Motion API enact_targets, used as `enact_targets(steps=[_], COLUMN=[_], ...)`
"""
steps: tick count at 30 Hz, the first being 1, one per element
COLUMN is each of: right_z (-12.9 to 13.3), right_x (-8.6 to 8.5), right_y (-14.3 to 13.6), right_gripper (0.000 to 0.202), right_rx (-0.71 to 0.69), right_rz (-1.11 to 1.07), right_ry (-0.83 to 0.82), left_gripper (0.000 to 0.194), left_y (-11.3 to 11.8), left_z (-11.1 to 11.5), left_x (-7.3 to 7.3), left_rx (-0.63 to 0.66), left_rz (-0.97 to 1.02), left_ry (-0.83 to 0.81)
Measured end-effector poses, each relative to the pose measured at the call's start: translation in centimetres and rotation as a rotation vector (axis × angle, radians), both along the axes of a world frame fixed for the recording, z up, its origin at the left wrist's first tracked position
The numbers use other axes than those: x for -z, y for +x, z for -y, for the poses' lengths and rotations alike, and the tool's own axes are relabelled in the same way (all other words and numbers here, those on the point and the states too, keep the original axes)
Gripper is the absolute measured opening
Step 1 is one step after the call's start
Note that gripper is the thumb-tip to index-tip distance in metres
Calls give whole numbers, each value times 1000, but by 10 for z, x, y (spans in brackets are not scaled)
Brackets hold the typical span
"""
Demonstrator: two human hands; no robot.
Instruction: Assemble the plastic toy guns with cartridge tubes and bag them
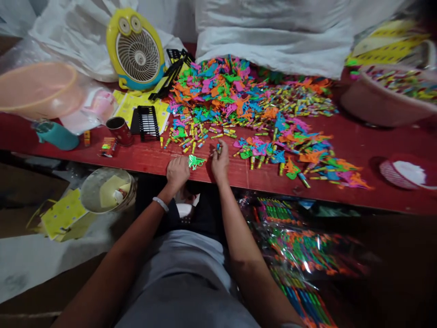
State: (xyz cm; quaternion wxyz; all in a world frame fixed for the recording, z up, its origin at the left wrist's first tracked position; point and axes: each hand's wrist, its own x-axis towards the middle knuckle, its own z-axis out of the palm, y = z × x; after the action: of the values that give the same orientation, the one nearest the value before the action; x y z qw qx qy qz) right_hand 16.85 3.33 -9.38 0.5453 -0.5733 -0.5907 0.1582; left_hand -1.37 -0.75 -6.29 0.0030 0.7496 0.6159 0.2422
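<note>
At the front edge of the red table, my left hand (178,173) is closed, its fingertips at a flat green plastic piece (196,162) with cut-out shapes. My right hand (220,163) is curled with thumb and fingers together around a small striped tube (219,147), only partly visible. Just beyond my hands lie loose yellow, pink and blue tubes (194,136). To the right of my right hand spreads a row of bright plastic pieces (259,146) mixed with such tubes. Behind it rises a large heap of coloured plastic pieces (218,89).
A yellow fan (139,57), a dark cup (119,131), a black rack (148,123) and a teal bottle (60,135) stand left. Right are a large tub (382,107) and a red basket (392,173). Below the table sit a bucket (92,193) and bagged coloured items (307,250).
</note>
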Motion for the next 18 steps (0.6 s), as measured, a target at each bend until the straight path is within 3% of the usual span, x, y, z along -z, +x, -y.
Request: enact_targets(steps=[18], right_z=[-2], right_x=[-4], right_y=[-10], right_gripper=[45], right_rx=[38], right_rz=[-38], right_ry=[42], left_gripper=[31], left_y=[-3], left_z=[-6], left_x=[0], left_rx=[33], left_rz=[-122], left_ry=[38])
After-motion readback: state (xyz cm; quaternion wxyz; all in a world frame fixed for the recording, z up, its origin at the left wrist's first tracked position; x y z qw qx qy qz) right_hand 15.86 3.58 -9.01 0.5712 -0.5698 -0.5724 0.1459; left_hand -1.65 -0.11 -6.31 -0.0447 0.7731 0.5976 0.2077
